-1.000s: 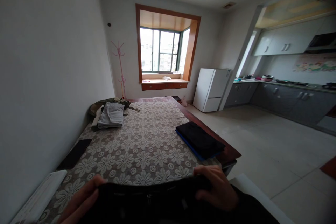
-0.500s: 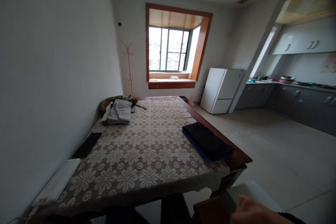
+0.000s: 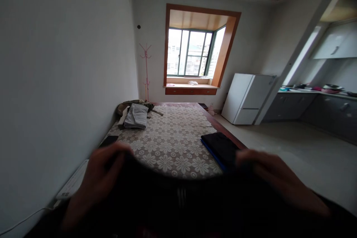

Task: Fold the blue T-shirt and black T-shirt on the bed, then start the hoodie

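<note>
Table (image 3: pixel 178 126) edge near; left hand (image 3: pixel 97 178), right hand (image 3: pixel 273 182) grasping dark garment (image 3: pixel 178 204)

Daylight enters through the window (image 3: pixel 192 52) at the far wall, leaving the room dim and the foreground in deep shadow. Both hands and the dark cloth (image 3: pixel 178 200) are motion-blurred; straight walls bend toward the edges.
</note>
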{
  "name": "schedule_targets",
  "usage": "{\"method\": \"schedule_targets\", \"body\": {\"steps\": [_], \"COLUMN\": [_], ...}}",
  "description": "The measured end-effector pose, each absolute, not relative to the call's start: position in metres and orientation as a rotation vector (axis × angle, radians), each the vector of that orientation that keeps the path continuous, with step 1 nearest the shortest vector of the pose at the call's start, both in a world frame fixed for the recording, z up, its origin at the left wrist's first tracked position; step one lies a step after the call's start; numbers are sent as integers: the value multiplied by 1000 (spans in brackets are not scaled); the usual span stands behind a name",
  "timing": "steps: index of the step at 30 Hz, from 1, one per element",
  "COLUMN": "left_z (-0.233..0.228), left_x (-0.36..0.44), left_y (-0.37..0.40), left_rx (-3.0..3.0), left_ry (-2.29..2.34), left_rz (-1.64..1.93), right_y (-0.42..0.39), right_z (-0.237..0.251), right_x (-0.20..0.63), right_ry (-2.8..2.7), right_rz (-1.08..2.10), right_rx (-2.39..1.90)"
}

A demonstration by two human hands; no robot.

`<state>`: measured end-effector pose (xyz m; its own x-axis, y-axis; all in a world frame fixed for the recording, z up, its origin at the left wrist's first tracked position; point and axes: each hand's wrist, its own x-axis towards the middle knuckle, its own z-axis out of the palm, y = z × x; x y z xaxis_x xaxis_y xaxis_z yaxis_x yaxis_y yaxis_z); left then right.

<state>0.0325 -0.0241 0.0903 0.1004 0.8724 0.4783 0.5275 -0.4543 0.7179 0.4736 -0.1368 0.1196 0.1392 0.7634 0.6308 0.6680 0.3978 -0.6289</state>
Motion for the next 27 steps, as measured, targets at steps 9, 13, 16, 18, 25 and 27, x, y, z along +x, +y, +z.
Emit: {"method": "schedule_targets", "body": {"steps": [9,13,16,18,25,27], "left_z": [121,15,-59,-92,-108,-101], "left_x": [102,65,27,4,-19,-15], "left_y": [125,81,50,30,-22,-26], "left_rx": [2715,2624,2356,2187,1846,1784], "left_ry": [1446,1412,1652,1849,1997,1991], "left_rz": [1319,956,833,806,795,730], "right_y": [57,2,-49,-80,-120,-112], "right_z": [124,35,-35,-74,-124,-121], "right_x": [486,483,466,451,404,401], "right_ry": [-1883,-1977,-1872,-1796,-1740,-1778], "right_rz": [-323,18,228,309,124,121], "right_rx": [-1516,-1565,-1677,-1743,-1852,-1897]}}
